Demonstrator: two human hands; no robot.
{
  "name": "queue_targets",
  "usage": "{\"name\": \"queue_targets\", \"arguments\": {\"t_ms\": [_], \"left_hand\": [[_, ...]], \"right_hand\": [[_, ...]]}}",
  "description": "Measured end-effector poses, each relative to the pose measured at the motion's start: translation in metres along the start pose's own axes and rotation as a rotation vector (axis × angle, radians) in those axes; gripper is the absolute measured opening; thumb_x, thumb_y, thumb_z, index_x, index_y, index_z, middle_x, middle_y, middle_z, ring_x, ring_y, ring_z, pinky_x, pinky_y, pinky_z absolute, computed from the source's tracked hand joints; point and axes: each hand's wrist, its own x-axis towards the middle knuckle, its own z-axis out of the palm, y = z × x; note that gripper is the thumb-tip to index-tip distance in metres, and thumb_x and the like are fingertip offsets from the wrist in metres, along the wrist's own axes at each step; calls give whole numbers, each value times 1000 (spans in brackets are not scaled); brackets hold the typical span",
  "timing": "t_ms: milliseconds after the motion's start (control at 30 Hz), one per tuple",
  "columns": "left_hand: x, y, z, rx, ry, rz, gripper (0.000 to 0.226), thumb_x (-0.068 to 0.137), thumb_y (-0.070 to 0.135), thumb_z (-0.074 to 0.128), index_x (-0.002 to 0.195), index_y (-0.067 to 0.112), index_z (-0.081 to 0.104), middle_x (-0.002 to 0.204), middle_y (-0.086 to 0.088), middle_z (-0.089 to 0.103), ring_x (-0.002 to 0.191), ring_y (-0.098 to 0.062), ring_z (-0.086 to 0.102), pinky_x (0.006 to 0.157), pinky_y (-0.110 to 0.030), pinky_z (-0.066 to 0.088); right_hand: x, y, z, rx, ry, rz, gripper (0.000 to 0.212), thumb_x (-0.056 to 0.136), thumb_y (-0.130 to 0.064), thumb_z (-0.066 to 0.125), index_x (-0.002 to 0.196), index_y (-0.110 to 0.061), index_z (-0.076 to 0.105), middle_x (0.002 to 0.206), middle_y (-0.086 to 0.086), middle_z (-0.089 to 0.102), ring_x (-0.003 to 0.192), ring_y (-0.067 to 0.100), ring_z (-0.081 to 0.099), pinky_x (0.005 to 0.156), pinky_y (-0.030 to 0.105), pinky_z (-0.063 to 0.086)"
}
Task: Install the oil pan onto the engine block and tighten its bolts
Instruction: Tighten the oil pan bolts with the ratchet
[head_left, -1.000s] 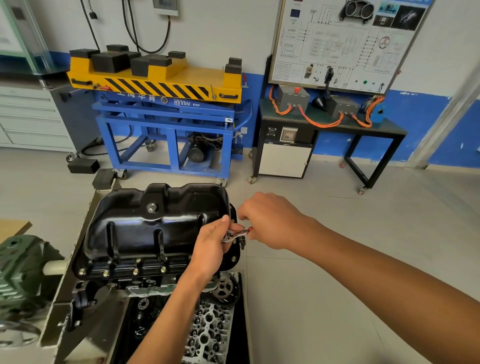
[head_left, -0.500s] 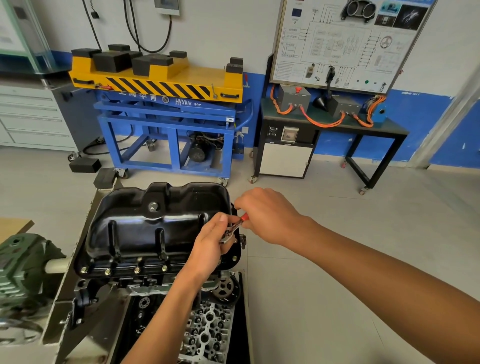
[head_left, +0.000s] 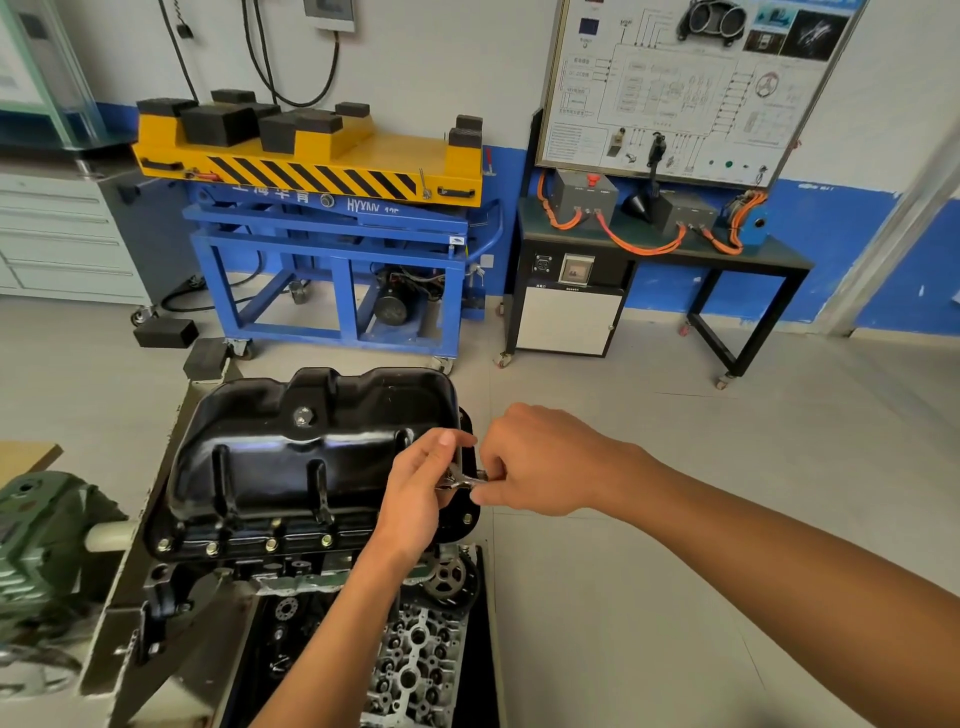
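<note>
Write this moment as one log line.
oil pan: on engine block | left hand: holds wrench head at pan's right edge | right hand: grips wrench handle | bolt there: hidden

Oil pan (head_left: 311, 457) glossy black metal; wrench (head_left: 460, 480) shiny bare steel.

Two bare hands, forearms outstretched, fingertips nearly meeting.
Left hand (head_left: 415, 499): forearm rose from the lower edge; fingers were curled on the head end of a small wrench (head_left: 462, 482), thumb raised. Right hand (head_left: 540, 462): forearm ran in from lower right; back uppermost, fingers gripped the wrench's handle end.
</note>
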Motion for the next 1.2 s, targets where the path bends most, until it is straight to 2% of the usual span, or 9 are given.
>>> {"name": "queue_targets", "arguments": {"t_ms": [100, 167, 300, 467, 600, 700, 1000, 1133, 1200], "left_hand": [[1, -1, -1, -18, 19, -22, 34, 92, 46, 49, 98, 24, 74, 94, -20, 67, 80, -26, 58, 70, -38, 48], [3, -2, -1, -3, 39, -7, 35, 93, 42, 49, 100, 19, 74, 100, -18, 69, 89, -33, 59, 81, -43, 48], [6, -4, 2, -27, 33, -5, 32, 93, 37, 49, 96, 21, 76, 103, -23, 66, 90, -31, 56, 87, -44, 47], [8, -5, 0, -18, 9, -40, 34, 96, 39, 46, 93, 21, 75, 94, -24, 64, 89, -34, 57, 90, -52, 47], [4, -3, 1, 36, -32, -15, 43, 102, 32, 41, 70, 22, 67, 68, 2, 60, 69, -13, 55, 73, -31, 46], [1, -3, 3, 70, -10, -5, 52, 107, 30, 41, 57, 28, 55, 58, 6, 48, 59, -8, 44, 63, -21, 42], [4, -4, 3, 106, -11, 8, 50, 98, 46, 42, 60, 19, 58, 70, -27, 47, 69, -24, 44, 67, -28, 39], [7, -6, 5, 85, -23, -21, 52, 98, 49, 43, 59, 22, 64, 78, -34, 53, 72, -29, 50, 69, -36, 40], [7, -6, 5, 83, -23, -27, 52, 97, 50, 43, 59, 21, 64, 77, -30, 57, 70, -24, 53, 68, -31, 41]], "right_hand": [[-3, -11, 3, 44, -35, -13, 41, 88, -43, 66, 57, -16, 62, 51, 0, 58, 45, 12, 52, 48, 29, 43], [-5, -20, 7, 94, -47, -30, 45, 87, -42, 67, 51, -18, 54, 45, -3, 50, 40, 11, 44, 47, 27, 39], [-12, -44, 18, 154, -36, -78, 51, 90, -42, 63, 45, -25, 47, 41, -9, 42, 39, 8, 44, 47, 21, 27], [-13, -49, 16, 165, 6, -26, 50, 91, -45, 62, 47, -26, 48, 43, -9, 45, 42, 7, 42, 47, 21, 28], [-16, -46, 15, 198, -22, -13, 51, 88, -47, 65, 45, -26, 48, 44, -7, 45, 49, -2, 50, 47, 21, 28], [-17, -40, 15, 215, -67, 13, 51, 86, -49, 68, 46, -22, 51, 42, -6, 45, 38, 10, 42, 45, 21, 29], [-17, -21, 3, 109, -144, 87, 37, 81, -46, 75, 70, -10, 72, 51, -3, 52, 47, 13, 46, 49, 27, 41], [-16, -14, -5, 34, -162, 135, 37, 80, -44, 77, 62, -19, 56, 56, -6, 51, 63, 18, 57, 53, 27, 39], [-15, -13, -5, 8, -157, 144, 40, 80, -44, 78, 61, -23, 49, 59, -6, 50, 68, 20, 59, 53, 27, 37]]}}
